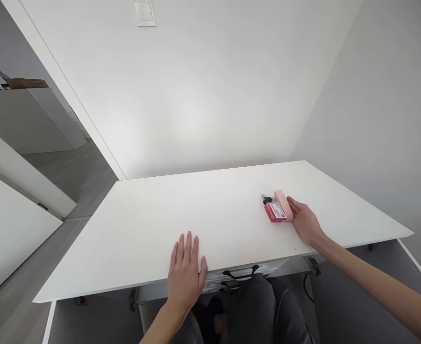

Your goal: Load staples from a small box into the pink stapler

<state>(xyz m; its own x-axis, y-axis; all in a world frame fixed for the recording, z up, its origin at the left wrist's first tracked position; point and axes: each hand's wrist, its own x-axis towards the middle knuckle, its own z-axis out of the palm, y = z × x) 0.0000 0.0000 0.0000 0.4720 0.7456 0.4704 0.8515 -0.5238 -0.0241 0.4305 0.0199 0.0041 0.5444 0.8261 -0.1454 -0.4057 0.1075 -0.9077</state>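
Observation:
My left hand [185, 278] lies flat near the front edge of a white tabletop [196, 205], its fingers stretched out and holding nothing. On the right side of the table, my right hand [306, 224] rests against the outer side of a pink oblong case [284, 205], fingers extended and not wrapped round it. Left of the case, and touching it, sits a small red box [275, 212] with a white label. Just behind the box is a little bunch of keys [268, 199] with a black part, partly hidden.
A white wall [196, 95] with a light switch [145, 12] rises behind the table, and a grey wall [393, 119] stands at the right. Under the front edge are drawers with a black handle [241, 274], close to my knees. A doorway opens at the left.

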